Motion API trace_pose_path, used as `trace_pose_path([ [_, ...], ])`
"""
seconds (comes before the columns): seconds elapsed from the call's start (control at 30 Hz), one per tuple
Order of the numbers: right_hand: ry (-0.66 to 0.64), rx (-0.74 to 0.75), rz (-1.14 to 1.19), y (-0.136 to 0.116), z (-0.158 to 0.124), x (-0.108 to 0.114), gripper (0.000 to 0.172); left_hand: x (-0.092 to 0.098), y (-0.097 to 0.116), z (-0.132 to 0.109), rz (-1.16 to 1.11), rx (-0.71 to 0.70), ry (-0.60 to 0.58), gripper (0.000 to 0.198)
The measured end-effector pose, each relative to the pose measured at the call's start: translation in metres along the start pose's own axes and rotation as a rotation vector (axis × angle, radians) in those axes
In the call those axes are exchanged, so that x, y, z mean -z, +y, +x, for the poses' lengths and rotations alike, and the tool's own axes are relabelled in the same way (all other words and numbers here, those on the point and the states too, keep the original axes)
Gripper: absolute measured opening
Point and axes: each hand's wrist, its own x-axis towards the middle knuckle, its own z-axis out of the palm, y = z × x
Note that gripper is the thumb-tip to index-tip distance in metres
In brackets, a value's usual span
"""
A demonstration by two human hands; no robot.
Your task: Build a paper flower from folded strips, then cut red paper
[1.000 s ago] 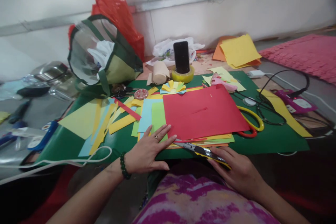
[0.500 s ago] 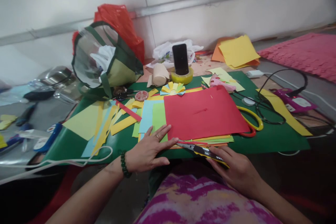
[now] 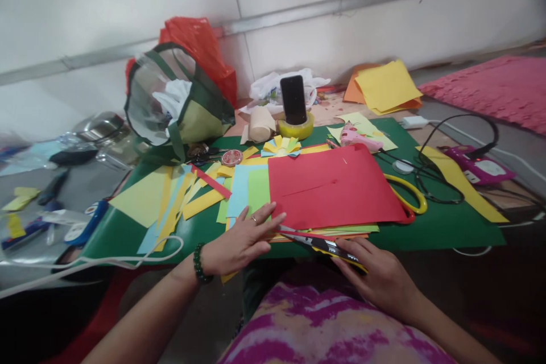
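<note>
A red sheet (image 3: 328, 193) lies over green, blue and yellow sheets on the green mat (image 3: 452, 222). My left hand (image 3: 241, 242), fingers spread, rests on the lower left corner of the stack. My right hand (image 3: 379, 273) is closed round a utility knife (image 3: 324, 245), its blade pointing left along the near edge of the red sheet, close to my left fingertips. Yellow-handled scissors (image 3: 407, 193) lie partly under the red sheet's right side. Behind the sheet sits a folded paper flower (image 3: 281, 147) in yellow and blue.
Paper strips (image 3: 174, 199) lie on the left by a white cable (image 3: 123, 261). A phone (image 3: 293, 99) stands in a tape roll (image 3: 296, 125). A pink glue gun (image 3: 358, 139), a purple power strip (image 3: 480, 165) and a bag (image 3: 200, 108) are farther back.
The knife and my right hand have moved slightly left. My left hand has shifted a little left. The view has shifted slightly, and the red sheet's right corner now covers more of the scissors.
</note>
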Motion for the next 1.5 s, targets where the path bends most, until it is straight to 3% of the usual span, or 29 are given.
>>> trace_pose_path([
  [0.13, -0.024, -0.001, 0.005, 0.001, 0.0, 0.001, 0.022, 0.002, 0.001, 0.001, 0.013, -0.003, -0.02, 0.062],
  [0.43, -0.024, 0.006, 0.01, 0.001, 0.0, -0.002, 0.019, -0.016, -0.002, 0.004, 0.136, -0.033, -0.016, 0.082],
  [0.73, -0.008, 0.018, -0.009, -0.002, 0.002, -0.004, 0.02, -0.02, -0.005, 0.003, 0.16, -0.06, 0.047, 0.083],
  [0.93, -0.015, 0.001, 0.025, 0.0, -0.001, -0.001, 0.019, -0.018, -0.002, 0.005, 0.131, -0.036, 0.018, 0.082],
  [1.1, -0.029, -0.009, 0.042, 0.003, -0.001, 0.002, 0.016, -0.013, 0.0, 0.003, 0.067, -0.005, 0.027, 0.073],
  [1.27, -0.018, -0.026, 0.073, 0.004, -0.001, 0.003, 0.015, -0.007, -0.002, 0.0, -0.025, 0.081, 0.315, 0.053],
  [1.33, -0.017, -0.034, 0.065, 0.003, -0.001, 0.002, 0.015, -0.007, -0.002, 0.002, 0.003, 0.091, 0.381, 0.045],
  [1.5, 0.005, -0.03, 0.02, -0.001, 0.002, 0.0, 0.019, -0.007, -0.003, 0.009, 0.025, 0.061, 0.287, 0.038],
])
